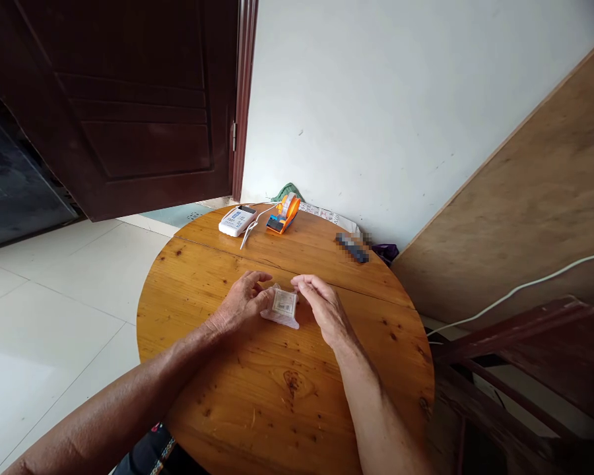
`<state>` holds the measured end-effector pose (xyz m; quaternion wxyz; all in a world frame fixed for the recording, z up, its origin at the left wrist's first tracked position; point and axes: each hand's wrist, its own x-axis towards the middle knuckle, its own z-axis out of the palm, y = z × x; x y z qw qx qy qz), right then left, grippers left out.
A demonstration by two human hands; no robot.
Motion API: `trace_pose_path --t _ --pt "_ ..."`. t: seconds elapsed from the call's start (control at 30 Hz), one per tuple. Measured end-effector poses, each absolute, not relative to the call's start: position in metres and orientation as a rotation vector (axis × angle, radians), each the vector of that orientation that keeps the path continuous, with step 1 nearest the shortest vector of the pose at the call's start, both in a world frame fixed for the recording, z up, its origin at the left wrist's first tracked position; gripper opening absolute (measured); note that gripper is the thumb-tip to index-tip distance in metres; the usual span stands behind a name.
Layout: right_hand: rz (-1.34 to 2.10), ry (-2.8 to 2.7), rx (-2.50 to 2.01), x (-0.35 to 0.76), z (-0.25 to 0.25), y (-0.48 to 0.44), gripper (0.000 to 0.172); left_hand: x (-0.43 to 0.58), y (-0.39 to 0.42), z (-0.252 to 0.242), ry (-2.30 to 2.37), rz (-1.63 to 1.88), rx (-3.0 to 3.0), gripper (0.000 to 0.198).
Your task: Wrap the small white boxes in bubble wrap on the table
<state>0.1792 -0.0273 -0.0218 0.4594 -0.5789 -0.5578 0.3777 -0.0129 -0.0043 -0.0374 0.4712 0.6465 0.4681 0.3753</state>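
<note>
A small clear plastic packet (283,307) with a printed label lies on the round wooden table (277,396), near its middle. My left hand (242,305) rests on the table at the packet's left side, fingers curled against its edge. My right hand (321,307) is at the packet's right side, fingertips pressed on its top right corner. Both hands hold the packet between them.
At the table's far edge lie a white box-shaped device (237,220) with a white cord, an orange tape dispenser (283,216), some printed paper and a dark blurred object (352,247). A dark wooden door (129,99) stands open at left. A wooden board (525,198) leans at right.
</note>
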Motion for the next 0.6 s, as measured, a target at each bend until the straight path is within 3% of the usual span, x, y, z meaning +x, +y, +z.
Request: trace_pose_path --t 0.23,0.6 --pt "0.938 -1.455 -1.419 0.187 -0.014 -0.029 0.022 -0.016 -0.002 -0.036 1.223 0.952 1.6 0.029" --pt "0.915 -1.832 -1.329 0.19 -0.005 -0.035 0.034 -0.014 0.0 -0.039 1.266 0.944 1.608 0.028"
